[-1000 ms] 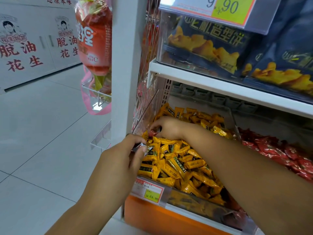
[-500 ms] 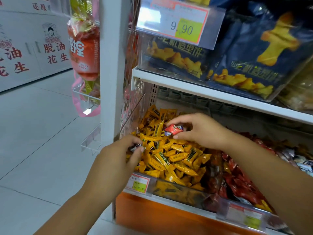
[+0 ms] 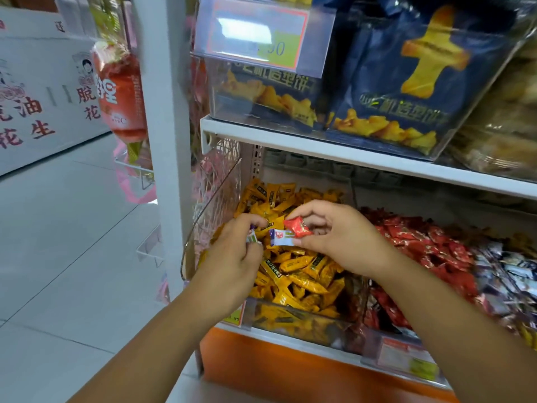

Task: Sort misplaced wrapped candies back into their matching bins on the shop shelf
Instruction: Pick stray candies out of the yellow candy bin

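Over the clear bin [image 3: 305, 318] of yellow wrapped candies [image 3: 299, 266], my right hand [image 3: 343, 237] pinches a red wrapped candy [image 3: 297, 226] and a white-and-purple wrapped candy [image 3: 280, 237] just below it. My left hand [image 3: 232, 257] is close beside it on the left, fingers curled round a small white wrapped candy [image 3: 251, 237]. To the right lies a bin of red candies [image 3: 421, 245]. Further right is a bin of mixed blue-white wrapped candies [image 3: 508, 274].
A white shelf board [image 3: 348, 152] sits just above the bins, carrying dark blue snack bags [image 3: 406, 77] and a price tag [image 3: 255, 36]. A white upright post [image 3: 162, 112] stands at the left, with an orange hanging packet [image 3: 122, 94]. Grey tiled floor [image 3: 58, 257] lies to the left.
My right hand has drawn the red candy down toward my left hand and now also pinches a white-and-purple candy. The view has shifted closer and rightward along the shelf.
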`<state>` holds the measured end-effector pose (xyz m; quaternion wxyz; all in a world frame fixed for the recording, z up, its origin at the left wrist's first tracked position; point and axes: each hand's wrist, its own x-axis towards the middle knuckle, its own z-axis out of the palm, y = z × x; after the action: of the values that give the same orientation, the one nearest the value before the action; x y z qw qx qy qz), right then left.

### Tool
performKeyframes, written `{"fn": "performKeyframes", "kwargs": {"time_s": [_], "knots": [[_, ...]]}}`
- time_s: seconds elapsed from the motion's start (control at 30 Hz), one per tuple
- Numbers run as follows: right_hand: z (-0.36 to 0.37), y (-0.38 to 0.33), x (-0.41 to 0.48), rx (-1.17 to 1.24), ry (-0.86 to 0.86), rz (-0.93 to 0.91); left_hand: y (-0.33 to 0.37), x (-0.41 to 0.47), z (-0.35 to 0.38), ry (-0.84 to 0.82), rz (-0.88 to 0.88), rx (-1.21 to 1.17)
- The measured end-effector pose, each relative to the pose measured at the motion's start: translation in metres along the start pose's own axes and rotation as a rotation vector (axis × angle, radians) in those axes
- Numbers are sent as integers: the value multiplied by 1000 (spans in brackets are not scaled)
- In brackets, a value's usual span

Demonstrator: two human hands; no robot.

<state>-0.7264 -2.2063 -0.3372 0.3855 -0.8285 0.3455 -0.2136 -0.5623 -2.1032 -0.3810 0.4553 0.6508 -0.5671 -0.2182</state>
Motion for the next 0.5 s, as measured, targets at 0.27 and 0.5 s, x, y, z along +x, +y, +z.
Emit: {"fn": "performKeyframes", "kwargs": {"time_s": [0.27,0.5], "knots": [[1,-4,-8,0,20,1,0,11,-1,23,64,141],[-79,30,-32,-669,304,281,-3,1,-12,117,-61,-189]]}}
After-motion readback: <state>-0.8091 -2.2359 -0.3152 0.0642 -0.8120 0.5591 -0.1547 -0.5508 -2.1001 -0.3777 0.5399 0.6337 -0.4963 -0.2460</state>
